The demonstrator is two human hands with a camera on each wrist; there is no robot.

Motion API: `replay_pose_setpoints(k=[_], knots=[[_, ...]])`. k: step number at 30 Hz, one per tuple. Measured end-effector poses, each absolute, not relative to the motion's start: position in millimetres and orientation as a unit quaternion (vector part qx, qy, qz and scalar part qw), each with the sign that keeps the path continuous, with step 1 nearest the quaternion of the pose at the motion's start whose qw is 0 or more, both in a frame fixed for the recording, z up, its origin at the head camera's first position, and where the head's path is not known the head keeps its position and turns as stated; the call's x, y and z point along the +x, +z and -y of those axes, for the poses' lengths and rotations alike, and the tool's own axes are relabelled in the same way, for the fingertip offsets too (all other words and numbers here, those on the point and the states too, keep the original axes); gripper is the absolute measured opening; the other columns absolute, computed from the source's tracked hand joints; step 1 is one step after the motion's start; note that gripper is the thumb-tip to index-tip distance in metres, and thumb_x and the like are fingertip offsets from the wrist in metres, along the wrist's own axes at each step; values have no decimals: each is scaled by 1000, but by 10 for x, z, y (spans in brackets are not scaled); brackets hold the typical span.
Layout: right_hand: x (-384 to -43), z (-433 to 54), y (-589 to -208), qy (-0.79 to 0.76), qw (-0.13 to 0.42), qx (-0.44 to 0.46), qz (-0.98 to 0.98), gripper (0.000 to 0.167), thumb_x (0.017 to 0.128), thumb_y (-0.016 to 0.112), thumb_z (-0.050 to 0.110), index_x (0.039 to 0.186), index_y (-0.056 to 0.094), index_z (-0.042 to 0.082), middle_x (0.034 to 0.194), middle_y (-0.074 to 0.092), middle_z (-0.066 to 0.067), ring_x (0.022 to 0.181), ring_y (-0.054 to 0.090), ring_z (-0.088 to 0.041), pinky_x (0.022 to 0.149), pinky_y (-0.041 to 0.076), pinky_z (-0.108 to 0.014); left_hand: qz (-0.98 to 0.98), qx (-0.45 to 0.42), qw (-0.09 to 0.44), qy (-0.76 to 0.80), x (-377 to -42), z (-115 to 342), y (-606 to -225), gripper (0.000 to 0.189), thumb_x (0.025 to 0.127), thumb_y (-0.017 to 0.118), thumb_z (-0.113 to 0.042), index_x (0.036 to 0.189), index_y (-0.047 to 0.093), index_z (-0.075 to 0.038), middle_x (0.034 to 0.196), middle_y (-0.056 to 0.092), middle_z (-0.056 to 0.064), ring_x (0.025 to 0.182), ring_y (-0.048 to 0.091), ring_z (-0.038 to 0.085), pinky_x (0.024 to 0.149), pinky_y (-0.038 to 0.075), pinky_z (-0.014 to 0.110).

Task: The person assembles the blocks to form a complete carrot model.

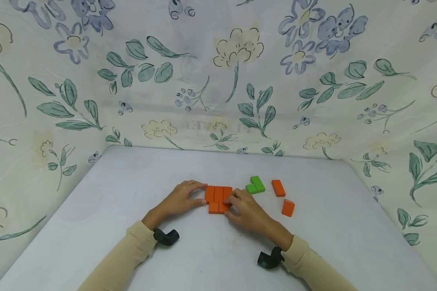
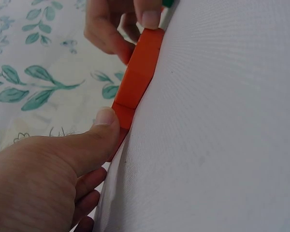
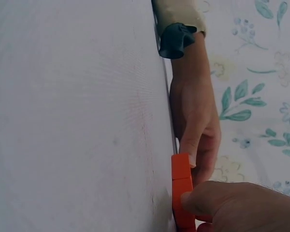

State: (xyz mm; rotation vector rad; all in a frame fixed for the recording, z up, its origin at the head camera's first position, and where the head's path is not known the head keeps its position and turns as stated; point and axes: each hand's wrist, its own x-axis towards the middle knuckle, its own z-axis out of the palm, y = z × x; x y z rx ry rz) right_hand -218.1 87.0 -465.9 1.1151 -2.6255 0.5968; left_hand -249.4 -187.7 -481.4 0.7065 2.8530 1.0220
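Several orange blocks [image 1: 219, 194] lie flat and side by side on the white table, three in the back row and two shorter-looking ones in front. At the left end of the back row, my left hand [image 1: 183, 198] pinches the leftmost block, index finger at its far corner and thumb at its near corner. The left wrist view shows the left thumb [image 2: 105, 117] against the orange edge. My right hand [image 1: 248, 210] pinches the front row's right block [image 1: 223, 207] between thumb and fingers, partly covering it. In the right wrist view, the right thumb [image 3: 187, 199] touches the orange side.
Right of the group lie a green L-shaped piece or pair of blocks [image 1: 255, 185], an orange block [image 1: 278, 188] and another orange block [image 1: 288, 207]. A flowered cloth [image 1: 189, 89] hangs behind and beside the white table [image 1: 204, 258].
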Motion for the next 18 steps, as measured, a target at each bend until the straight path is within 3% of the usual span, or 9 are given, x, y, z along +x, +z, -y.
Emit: replay_pose_setpoints(k=[14,18], knots=[[-2166,-895,-4586,229,90,372,895,24,92,73,24,112,69,12,105,59,1,98,50,-12,85,50,-27,-919,229,6,322,-2512,1864,-4785,57,90,73,-42,142,56,-22,144,56,3,139,44,31,115,31,60],[-2192,-984,-4482,257,63,353,897,23,96,68,25,115,68,11,109,63,0,102,58,-15,90,54,-30,-918,220,14,329,-2515,1836,-4813,58,90,73,-42,141,57,-23,144,56,4,139,44,31,114,30,62]])
